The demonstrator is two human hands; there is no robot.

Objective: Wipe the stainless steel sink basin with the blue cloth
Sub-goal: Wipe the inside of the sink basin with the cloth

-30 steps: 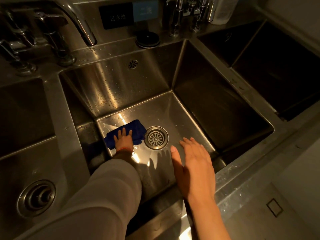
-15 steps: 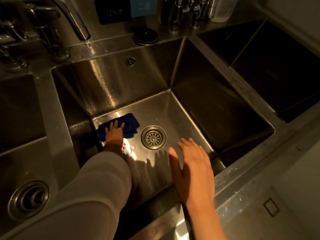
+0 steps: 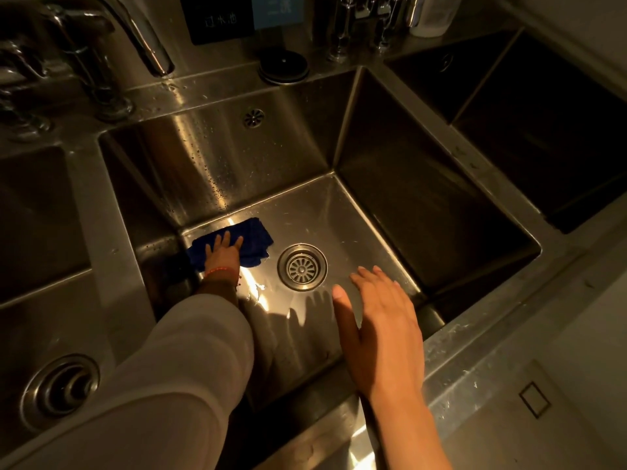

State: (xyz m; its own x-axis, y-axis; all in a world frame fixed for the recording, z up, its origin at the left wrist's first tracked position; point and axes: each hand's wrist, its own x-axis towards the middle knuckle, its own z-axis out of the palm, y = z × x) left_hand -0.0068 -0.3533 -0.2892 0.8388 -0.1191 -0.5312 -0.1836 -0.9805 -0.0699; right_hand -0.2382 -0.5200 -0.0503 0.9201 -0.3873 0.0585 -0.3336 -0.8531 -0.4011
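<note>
A deep stainless steel sink basin [image 3: 356,218] fills the middle of the view, with a round drain strainer [image 3: 302,267] in its floor. A folded blue cloth [image 3: 252,237] lies on the basin floor near the far left corner, left of the drain. My left hand [image 3: 222,254], reaching down from a grey sleeve, presses flat on the cloth with straight spread fingers. My right hand [image 3: 383,330] hovers open above the basin's near side, right of the drain, holding nothing.
A second basin with a drain [image 3: 61,390] lies to the left, and dark basins [image 3: 543,137] to the right. Faucets [image 3: 135,32] and taps [image 3: 359,22] stand along the back ledge with a round black cap [image 3: 283,67]. An overflow hole [image 3: 253,118] marks the back wall.
My left hand has slid the blue cloth away from the drain, toward the far left corner of the basin floor. My right hand has stayed hovering in about the same place.
</note>
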